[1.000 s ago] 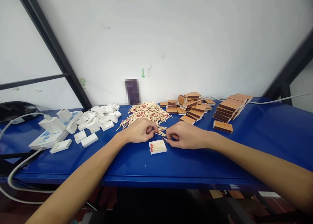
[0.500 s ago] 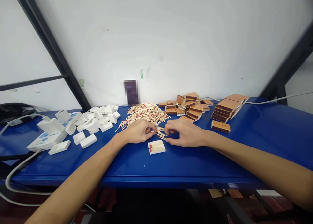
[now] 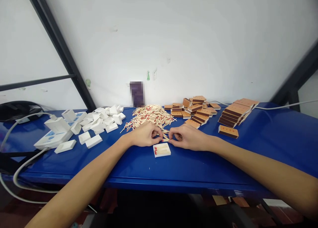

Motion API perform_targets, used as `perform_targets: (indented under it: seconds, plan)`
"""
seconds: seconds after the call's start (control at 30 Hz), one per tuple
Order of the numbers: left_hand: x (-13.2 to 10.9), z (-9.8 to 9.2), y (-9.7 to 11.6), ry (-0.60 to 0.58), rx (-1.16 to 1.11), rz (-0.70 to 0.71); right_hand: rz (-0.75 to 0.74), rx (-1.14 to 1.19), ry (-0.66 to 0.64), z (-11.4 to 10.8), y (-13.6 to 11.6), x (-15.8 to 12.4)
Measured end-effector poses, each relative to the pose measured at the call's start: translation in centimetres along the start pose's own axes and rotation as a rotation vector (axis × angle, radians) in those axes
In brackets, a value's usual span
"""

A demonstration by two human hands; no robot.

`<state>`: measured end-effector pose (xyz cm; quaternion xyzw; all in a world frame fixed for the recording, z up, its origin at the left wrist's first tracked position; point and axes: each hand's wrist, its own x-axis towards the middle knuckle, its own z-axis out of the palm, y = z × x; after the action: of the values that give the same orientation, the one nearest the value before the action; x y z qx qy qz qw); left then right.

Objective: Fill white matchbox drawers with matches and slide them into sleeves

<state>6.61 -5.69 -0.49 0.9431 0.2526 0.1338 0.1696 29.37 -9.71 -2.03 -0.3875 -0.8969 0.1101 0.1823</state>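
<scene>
My left hand [image 3: 146, 135] is closed in a pinch at the red-headed end of a few matches [image 3: 165, 140]. Opposite it, my right hand [image 3: 190, 137] has thumb and forefinger at the other end of the same matches. How many lie between the fingertips is too small to make out. Just in front of both hands, a white matchbox tray [image 3: 162, 154] rests on the table with several matches inside, red heads to the left. Behind my hands spreads a large heap of loose matches [image 3: 151, 115].
Empty white trays [image 3: 99, 120] lie in a pile at left, beside white boxes and a cable. Brown matchboxes [image 3: 198, 110] are heaped at back right, with a neat stack [image 3: 235, 112] and a single matchbox [image 3: 228, 131] further right. The blue table [image 3: 198, 168] meets a white wall.
My fingertips have come down and closer together on the matches just behind the tray. The whole view has shifted slightly; the tray and piles stay in place on the table.
</scene>
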Motion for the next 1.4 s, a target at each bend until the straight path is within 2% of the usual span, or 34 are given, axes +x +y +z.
perform_targets:
  seconds: [0.13,0.33,0.43,0.57,0.63,0.7,0.8,0.9,0.97,1.27,1.4]
  plan:
    - [-0.1,-0.2,0.0,0.003,-0.008,-0.008,-0.006,-0.028,0.011,-0.1,-0.1,0.0]
    - [0.1,-0.6,-0.8,0.131,0.151,0.013,0.055,-0.014,0.075,0.3,-0.3,0.2]
    - [0.1,-0.6,-1.3,0.123,0.216,-0.005,0.105,-0.014,0.114,0.9,-0.2,0.5]
    - [-0.1,-0.8,-1.4,0.106,0.230,-0.060,0.071,-0.052,0.182,1.4,-0.2,0.6]
    - [-0.2,-1.1,-1.1,0.104,0.167,-0.082,0.058,-0.042,0.194,1.4,-0.3,0.7]
    - [-0.3,-1.4,-0.4,0.055,0.015,-0.095,0.061,-0.035,0.186,1.3,-0.5,0.7]
    - [-0.4,-1.8,0.6,-0.096,-0.209,-0.099,0.082,-0.051,0.162,1.2,-0.8,0.9]
    - [-0.6,-2.0,1.1,-0.230,-0.235,-0.115,0.106,-0.051,0.142,1.0,-1.0,1.1]
    - [-0.6,-2.0,1.0,-0.277,-0.228,-0.119,0.129,-0.036,0.134,1.0,-1.2,1.1]
    - [-0.6,-1.8,0.8,-0.324,-0.291,-0.097,0.156,0.011,0.137,0.9,-0.9,0.8]
    - [-0.5,-1.8,0.4,-0.264,-0.303,-0.111,0.072,0.055,0.126,0.2,0.0,0.5]
